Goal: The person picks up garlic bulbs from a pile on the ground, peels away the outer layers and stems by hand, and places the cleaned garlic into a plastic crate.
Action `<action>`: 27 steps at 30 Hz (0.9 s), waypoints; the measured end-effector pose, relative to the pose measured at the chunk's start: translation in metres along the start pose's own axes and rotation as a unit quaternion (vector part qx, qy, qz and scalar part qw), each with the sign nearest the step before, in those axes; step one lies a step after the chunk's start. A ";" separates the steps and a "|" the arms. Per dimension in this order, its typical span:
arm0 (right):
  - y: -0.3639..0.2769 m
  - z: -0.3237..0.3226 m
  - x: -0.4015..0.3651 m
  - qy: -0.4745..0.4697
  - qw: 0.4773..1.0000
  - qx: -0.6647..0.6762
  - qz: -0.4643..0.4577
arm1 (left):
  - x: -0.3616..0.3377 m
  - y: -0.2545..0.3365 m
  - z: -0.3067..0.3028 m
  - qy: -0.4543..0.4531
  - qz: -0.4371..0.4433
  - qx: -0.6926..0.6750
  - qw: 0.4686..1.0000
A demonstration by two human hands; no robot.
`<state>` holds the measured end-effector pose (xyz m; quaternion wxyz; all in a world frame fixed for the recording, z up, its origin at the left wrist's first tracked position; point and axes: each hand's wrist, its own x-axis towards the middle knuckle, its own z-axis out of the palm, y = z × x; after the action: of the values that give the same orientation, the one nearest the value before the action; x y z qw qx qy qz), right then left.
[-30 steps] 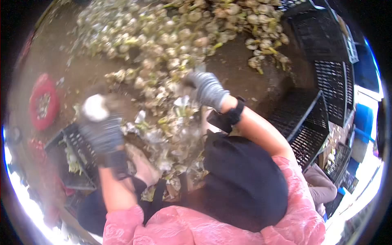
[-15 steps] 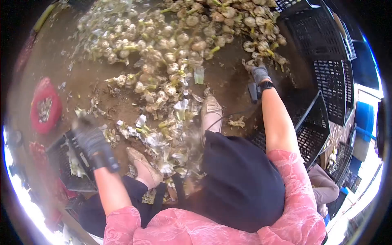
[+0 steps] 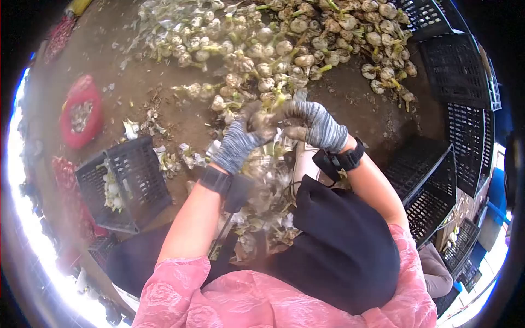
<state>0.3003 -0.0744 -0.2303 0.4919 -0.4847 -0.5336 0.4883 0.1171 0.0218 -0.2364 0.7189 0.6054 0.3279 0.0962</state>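
In front of my lap, my two gloved hands meet over the litter of peeled skins. My left hand (image 3: 239,143) is closed, its fingers curled at one side of a garlic bulb (image 3: 264,121). From the other side my right hand (image 3: 318,124) grips the same bulb, with thumb and fingers bent around it. Motion blur and the fingers hide much of the bulb. Just beyond the hands lies a large heap of garlic bulbs (image 3: 284,49) with short greenish stems. Loose papery skins (image 3: 268,175) cover the ground between my feet.
A black crate (image 3: 145,183) with pale stripped garlic stands at my left. Beyond it is a pink-red net bag (image 3: 93,123). More black crates (image 3: 465,136) stand along the right. A person's knee (image 3: 435,270) shows at the lower right.
My right hand has come back from the edge of the heap to the middle, and my left hand has moved from the left crate to meet it. Both now hold a garlic bulb.
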 end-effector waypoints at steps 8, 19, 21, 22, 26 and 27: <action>-0.029 0.000 0.011 0.023 0.903 -0.339 0.263 | -0.021 0.010 0.005 0.112 0.085 0.019 0.990; -0.042 0.034 0.019 0.148 0.969 0.144 0.132 | -0.028 0.034 0.019 0.208 0.282 0.327 0.878; -0.043 0.033 0.016 0.137 0.969 0.168 0.119 | -0.029 0.039 0.019 0.209 0.288 0.311 0.881; -0.044 0.031 0.015 0.128 0.968 0.191 0.103 | -0.029 0.040 0.019 0.200 0.300 0.287 0.888; -0.048 0.029 0.013 0.120 0.986 0.101 0.060 | -0.034 0.050 0.018 0.180 0.308 0.290 0.888; -0.050 0.029 0.013 0.118 0.986 0.101 0.060 | -0.036 0.051 0.018 0.183 0.307 0.290 0.888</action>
<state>0.2693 -0.0649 -0.1810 0.5675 -0.5176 -0.3899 0.5079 0.1136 0.0006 -0.1752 0.3731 0.8292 0.2643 0.3216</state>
